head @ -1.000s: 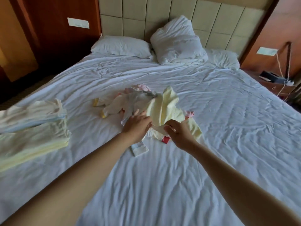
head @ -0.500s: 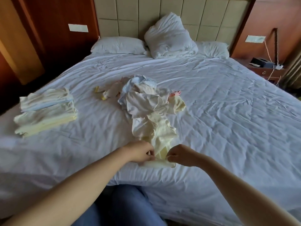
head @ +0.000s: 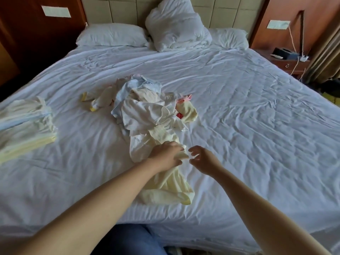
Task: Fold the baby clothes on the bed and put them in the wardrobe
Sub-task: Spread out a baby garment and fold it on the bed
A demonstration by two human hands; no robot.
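Note:
A pale yellow baby garment (head: 166, 188) lies stretched out on the white bed (head: 248, 126), running from the heap of unfolded baby clothes (head: 147, 109) toward the near edge. My left hand (head: 166, 153) lies on the garment's middle, its fingertips curled into a bunch of the cloth. Just to the right, my right hand (head: 202, 159) hovers with loosely curled fingers and holds nothing. A stack of folded clothes (head: 25, 126) sits at the bed's left side.
Pillows (head: 112, 34) and a bundled duvet (head: 176, 24) lie against the headboard. A nightstand (head: 288, 59) with a phone and cables stands at the far right. My blue-trousered leg (head: 128, 240) is against the bed's near edge.
Both hands pulled the yellow garment out of the heap toward the near edge and laid it flat. They have since moved up to its middle, and my right hand has let go.

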